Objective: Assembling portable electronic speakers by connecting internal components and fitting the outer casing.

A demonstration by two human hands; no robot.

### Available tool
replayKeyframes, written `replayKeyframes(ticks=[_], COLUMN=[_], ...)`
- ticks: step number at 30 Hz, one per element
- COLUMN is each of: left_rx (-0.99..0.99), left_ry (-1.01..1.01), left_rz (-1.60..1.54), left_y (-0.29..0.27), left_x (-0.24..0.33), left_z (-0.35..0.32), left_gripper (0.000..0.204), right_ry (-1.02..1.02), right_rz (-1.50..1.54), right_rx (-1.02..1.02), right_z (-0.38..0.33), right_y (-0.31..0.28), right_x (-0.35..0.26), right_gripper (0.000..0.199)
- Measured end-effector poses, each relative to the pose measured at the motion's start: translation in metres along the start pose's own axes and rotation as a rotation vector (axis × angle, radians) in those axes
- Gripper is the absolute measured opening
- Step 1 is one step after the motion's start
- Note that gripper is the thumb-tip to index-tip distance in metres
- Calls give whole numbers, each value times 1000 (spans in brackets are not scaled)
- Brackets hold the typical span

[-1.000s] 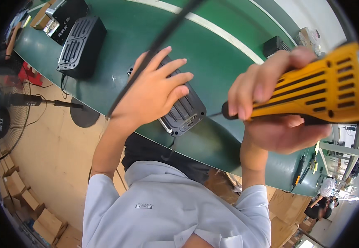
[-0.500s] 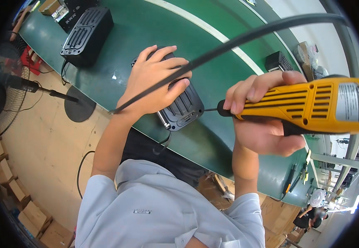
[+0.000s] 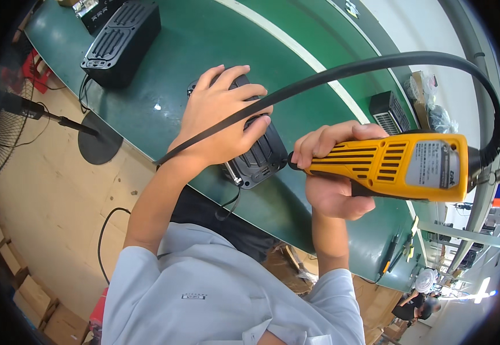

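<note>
Green bench (image 3: 204, 40), black box (image 3: 264, 152) under a spread left hand (image 3: 216, 112), right hand (image 3: 331, 194) wrapped round the yellow driver (image 3: 397, 167): I'd aim it dead straight.

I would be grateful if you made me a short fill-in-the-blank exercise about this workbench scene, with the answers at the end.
1. The right hand grips a power tool whose body is mainly ____ in colour.
2. The left hand lies with spread fingers on a ribbed casing coloured ____.
3. That casing rests on a bench top coloured ____.
4. The floor fan stands to the person's ____.

Missing words: yellow; black; green; left.
</note>
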State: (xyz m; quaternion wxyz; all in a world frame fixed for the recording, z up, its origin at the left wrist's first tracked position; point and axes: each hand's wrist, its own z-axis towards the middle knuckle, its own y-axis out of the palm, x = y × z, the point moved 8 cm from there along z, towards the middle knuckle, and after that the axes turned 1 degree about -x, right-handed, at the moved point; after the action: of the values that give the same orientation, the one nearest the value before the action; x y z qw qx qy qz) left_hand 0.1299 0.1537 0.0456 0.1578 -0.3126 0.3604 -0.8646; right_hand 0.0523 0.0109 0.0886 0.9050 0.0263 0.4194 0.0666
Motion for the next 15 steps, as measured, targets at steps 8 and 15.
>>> replayKeyframes(ticks=[8, 15], left_rx=[38, 10], left_ry=[25, 7], left_rz=[-40, -27], left_y=[-3, -1], left_x=[0, 0], left_z=[1, 0], left_gripper=[12, 11], right_ry=[11, 36], right_rz=[-9, -15], right_rx=[14, 14], right_z=[-1, -2], right_y=[0, 3], right_x=[1, 4], right_gripper=[99, 100])
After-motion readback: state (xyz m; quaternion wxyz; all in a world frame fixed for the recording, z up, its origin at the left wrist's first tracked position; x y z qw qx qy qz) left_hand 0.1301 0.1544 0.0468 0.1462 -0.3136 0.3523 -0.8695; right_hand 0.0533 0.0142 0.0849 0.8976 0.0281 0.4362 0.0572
